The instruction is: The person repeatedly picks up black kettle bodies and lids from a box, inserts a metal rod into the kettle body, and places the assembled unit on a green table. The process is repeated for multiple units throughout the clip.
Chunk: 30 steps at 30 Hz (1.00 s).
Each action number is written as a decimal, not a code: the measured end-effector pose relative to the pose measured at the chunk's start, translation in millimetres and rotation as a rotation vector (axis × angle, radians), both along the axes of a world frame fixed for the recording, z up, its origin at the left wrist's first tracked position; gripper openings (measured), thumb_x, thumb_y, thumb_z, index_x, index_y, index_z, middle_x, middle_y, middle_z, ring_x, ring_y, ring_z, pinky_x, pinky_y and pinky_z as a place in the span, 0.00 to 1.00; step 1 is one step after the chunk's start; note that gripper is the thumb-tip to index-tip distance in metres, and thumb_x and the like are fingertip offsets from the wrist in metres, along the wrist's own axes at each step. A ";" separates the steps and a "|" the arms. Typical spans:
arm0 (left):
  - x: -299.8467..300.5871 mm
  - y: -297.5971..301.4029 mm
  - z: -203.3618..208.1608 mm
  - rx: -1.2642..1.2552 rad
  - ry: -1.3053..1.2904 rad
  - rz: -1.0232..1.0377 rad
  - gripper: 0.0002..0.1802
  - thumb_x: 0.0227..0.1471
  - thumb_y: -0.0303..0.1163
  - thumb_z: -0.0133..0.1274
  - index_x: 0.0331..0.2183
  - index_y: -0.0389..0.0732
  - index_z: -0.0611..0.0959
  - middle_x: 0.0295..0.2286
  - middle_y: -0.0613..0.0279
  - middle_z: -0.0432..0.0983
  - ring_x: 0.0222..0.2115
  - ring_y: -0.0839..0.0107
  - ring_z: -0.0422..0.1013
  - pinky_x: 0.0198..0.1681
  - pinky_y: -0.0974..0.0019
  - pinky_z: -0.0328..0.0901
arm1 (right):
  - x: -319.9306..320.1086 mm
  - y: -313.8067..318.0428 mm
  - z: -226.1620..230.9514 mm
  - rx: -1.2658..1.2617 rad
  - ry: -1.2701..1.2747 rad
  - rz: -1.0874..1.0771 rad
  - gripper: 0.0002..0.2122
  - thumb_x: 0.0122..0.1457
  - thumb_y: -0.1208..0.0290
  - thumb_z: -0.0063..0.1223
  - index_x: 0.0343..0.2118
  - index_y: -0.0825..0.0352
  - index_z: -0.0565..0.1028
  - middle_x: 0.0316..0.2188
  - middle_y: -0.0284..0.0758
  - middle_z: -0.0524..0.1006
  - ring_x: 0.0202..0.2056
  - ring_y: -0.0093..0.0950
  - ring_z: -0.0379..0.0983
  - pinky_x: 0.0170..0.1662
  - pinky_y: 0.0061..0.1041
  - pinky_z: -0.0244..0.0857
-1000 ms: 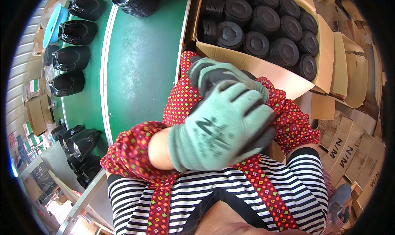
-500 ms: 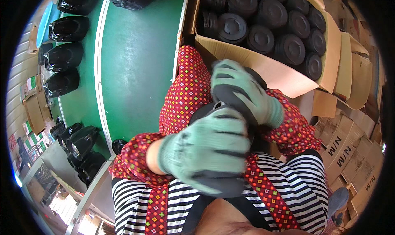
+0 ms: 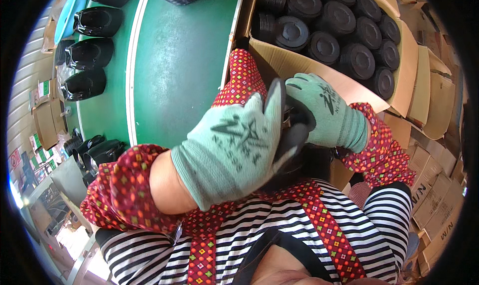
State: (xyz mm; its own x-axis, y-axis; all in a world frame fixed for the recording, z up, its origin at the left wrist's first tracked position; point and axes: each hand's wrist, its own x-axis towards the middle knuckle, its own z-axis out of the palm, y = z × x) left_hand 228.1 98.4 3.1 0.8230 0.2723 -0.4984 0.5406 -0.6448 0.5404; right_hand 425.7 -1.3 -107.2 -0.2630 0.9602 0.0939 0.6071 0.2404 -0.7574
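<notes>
My left hand (image 3: 239,145), in a pale green glove with dark fingertips, curls its thumb and fingers around a black plastic part (image 3: 288,175) over my lap. My right hand (image 3: 327,108), gloved alike, bends its fingers over the far side of it, close to the left fingertips. Most of this part is hidden by the gloves, and its black merges with the dark glove coating, so its exact kind does not show. Just beyond the right hand stands an open carton (image 3: 319,75) holding stacks of black round discs (image 3: 357,60).
A green-topped workbench (image 3: 174,65) lies ahead to the left, with a pale strip along it. Glossy black housings (image 3: 87,53) stand in a row there, beside a light blue basin (image 3: 71,15). More black parts (image 3: 102,153) sit near its close end. Flattened cartons (image 3: 429,185) lie at right.
The left hand has turned from lying across the part to gripping it from the left side. My right hand has shifted rightward, its fingers now bent downward. The whole view has swung slightly.
</notes>
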 end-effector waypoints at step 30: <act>-86.9 59.1 -134.5 0.181 -0.761 0.516 0.13 0.58 0.22 0.60 0.45 0.31 0.86 0.31 0.55 0.85 0.33 0.71 0.79 0.40 0.64 0.74 | -20.0 -57.0 45.0 0.224 -0.238 -0.242 0.35 0.52 0.61 0.67 0.65 0.64 0.73 0.62 0.47 0.70 0.66 0.52 0.62 0.70 0.55 0.49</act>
